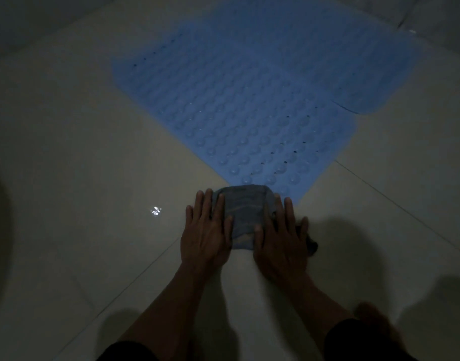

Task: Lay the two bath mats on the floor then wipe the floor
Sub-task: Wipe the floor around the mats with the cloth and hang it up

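Head view: grey cloth, soft, limp and light, bunched on the tiled floor at the near corner of the first blue bath mat; the second mat lies beyond. Left hand and right hand press it flat-fingered, one at each side (best hold: palms on top).

left hand + right hand flat on cloth | floor | bath mats adjacent

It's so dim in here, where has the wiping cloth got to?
In the head view, the folded grey-blue cloth lies low and centre on the pale tiled floor, pressed flat between the left hand and right hand, its far edge at the near corner of the bumpy blue bath mat.
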